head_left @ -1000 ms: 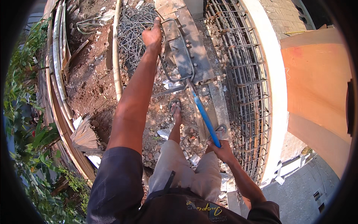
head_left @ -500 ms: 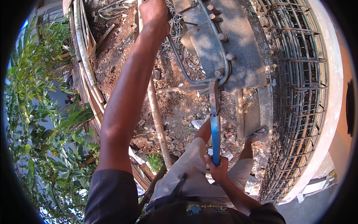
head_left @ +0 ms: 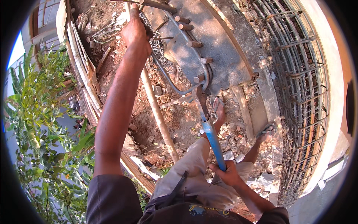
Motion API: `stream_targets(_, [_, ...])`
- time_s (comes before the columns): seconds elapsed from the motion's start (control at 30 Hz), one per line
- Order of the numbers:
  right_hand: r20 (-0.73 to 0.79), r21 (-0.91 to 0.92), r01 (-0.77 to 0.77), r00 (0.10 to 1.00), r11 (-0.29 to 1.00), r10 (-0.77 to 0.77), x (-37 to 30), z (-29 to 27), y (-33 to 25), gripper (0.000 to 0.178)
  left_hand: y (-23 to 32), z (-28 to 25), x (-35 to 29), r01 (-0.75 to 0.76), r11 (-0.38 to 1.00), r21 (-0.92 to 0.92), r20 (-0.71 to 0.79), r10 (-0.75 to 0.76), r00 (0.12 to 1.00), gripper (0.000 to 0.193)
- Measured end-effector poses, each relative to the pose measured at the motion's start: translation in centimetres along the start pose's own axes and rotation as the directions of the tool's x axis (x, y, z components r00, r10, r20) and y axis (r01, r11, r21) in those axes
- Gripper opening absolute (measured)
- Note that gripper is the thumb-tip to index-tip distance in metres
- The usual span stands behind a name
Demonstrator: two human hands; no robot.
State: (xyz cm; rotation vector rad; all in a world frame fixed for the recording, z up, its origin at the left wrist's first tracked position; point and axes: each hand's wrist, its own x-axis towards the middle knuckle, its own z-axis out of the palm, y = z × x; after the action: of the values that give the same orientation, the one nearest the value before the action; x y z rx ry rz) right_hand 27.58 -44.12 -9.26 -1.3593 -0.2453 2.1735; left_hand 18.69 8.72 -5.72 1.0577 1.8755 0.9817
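Note:
My right hand (head_left: 228, 173) is wrapped around the lower end of a bending bar's blue handle (head_left: 214, 143). The bar's bare metal head (head_left: 200, 100) meets a bent steel rod (head_left: 172, 84) at the corner of a bench. That rod runs along several round pegs (head_left: 194, 44) on the bench, curls round the lowest peg and turns up toward the left. Reaching far forward, my left hand (head_left: 135, 33) is closed where the rod's free leg comes up to it; its fingers are partly hidden.
The dark flat bench top (head_left: 223, 56) stands ahead. On the right lies a long cage of tied steel bars (head_left: 298, 93) beside a pale wall. A wooden pole (head_left: 158, 114) slants below my left arm. Rubble covers the ground, and leafy plants (head_left: 41, 123) grow at left.
My view has turned a little, so the bench, pegs and rod sit farther left and tilted. The blue handle now leans. Both hands keep their holds.

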Motion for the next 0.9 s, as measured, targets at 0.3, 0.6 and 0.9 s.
stream_targets(0.3, [-0.023, 0.317, 0.184, 0.982, 0.931, -0.186, 5.6, 9.2, 2.0, 0.047, -0.2, 1.0, -0.5, -0.01, 1.0, 0.026, 0.036, 0.009, 0.999, 0.042])
stream_targets(0.6, [-0.364, 0.062, 0.387, 0.867, 0.92, -0.34, 10.8, 14.1, 6.9, 0.04, -0.7, -0.1, 0.6, -0.003, 0.993, 0.115, -0.081, 0.012, 0.997, 0.073])
stream_targets(0.9, [-0.721, -0.604, 0.093, 0.362, 0.792, -0.592, -11.3, -7.9, 7.0, 0.035, 3.9, -3.4, -6.4, 0.212, 0.916, -0.339, 0.297, -0.11, 0.949, 0.04])
